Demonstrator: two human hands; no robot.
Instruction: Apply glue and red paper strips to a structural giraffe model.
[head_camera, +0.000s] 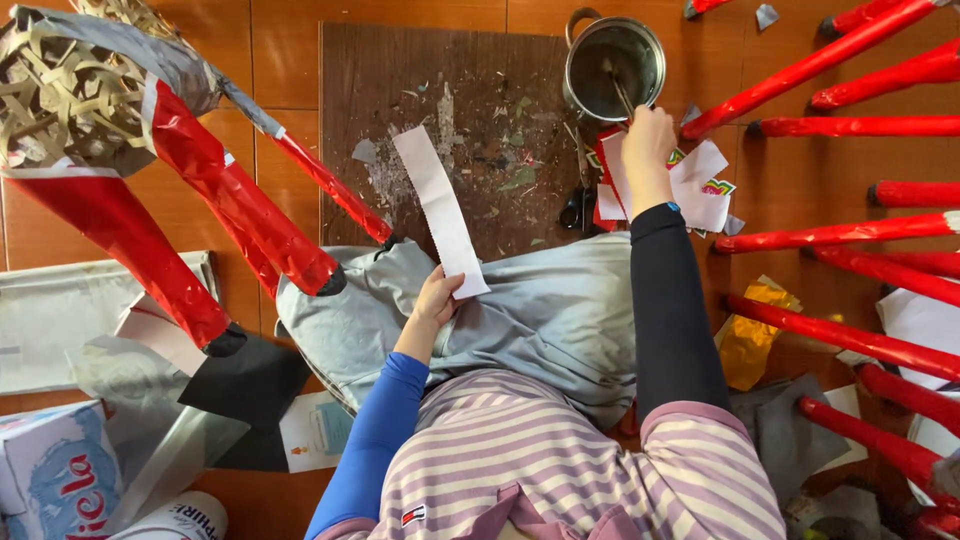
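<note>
left hand (436, 300) pinching long white paper strip (438, 208); right hand (648, 135) gripping thin brush handle (622, 97) in round steel pot (614, 62).

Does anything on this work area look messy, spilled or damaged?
Yes. The dark board is smeared with whitish residue and littered with paper scraps. The woven figure at the upper left is only partly wrapped in red, its lattice bare. Nothing looks broken.
</note>
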